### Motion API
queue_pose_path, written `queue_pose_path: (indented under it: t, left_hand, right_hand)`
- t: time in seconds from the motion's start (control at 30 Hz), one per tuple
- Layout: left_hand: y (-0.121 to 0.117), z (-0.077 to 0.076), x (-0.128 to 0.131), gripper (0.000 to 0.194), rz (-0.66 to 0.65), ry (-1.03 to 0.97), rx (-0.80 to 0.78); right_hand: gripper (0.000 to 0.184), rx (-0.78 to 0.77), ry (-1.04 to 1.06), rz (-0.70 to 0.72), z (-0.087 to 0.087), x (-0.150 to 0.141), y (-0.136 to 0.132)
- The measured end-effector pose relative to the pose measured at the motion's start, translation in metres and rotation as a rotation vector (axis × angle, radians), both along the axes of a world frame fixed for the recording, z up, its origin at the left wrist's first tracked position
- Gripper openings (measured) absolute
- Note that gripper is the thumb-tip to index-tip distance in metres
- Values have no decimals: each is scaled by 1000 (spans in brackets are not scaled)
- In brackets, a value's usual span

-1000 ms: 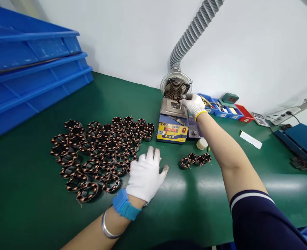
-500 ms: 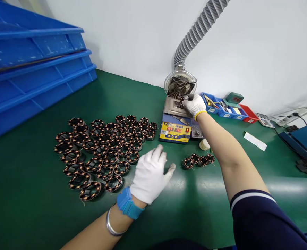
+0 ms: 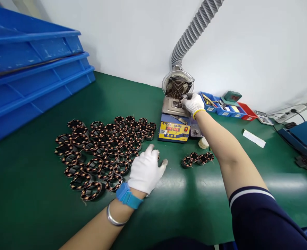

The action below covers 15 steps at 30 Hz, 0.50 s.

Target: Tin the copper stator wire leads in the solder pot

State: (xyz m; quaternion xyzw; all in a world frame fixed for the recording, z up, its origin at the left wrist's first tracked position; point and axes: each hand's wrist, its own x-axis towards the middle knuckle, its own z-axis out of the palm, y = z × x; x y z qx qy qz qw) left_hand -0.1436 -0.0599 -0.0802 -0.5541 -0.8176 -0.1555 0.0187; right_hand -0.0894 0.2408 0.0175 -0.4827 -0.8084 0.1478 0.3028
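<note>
I saw white knit on the left hand (image 3: 145,172), smudged grey at the fingertips, and on the right hand (image 3: 186,98), which was trimmed with a yellow cuff (image 3: 199,113). A blue strap (image 3: 129,197) and silver bangle (image 3: 114,217) circled the arm behind the left hand; a navy sleeve (image 3: 259,222) with one white stripe showed behind the right. The coil rings (image 3: 111,157) left of the left hand were black dashed with copper; the coil ring (image 3: 181,98) in the right hand looked dark. Below the right hand, a blue machine (image 3: 173,132) had a yellow front and red digits; beneath both hands, the table (image 3: 200,215) was green.
</note>
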Motion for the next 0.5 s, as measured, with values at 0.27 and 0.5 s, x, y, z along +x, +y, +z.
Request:
queue_pose_path:
  t: [0.27, 0.5]
  left_hand:
    - [1, -2, -2, 33, -11, -14, 8]
    - [1, -6, -3, 33, -39, -74, 2]
  right_hand:
    - [35, -95, 214, 55, 13, 13, -16]
    - [34, -555, 598, 193, 13, 93, -61]
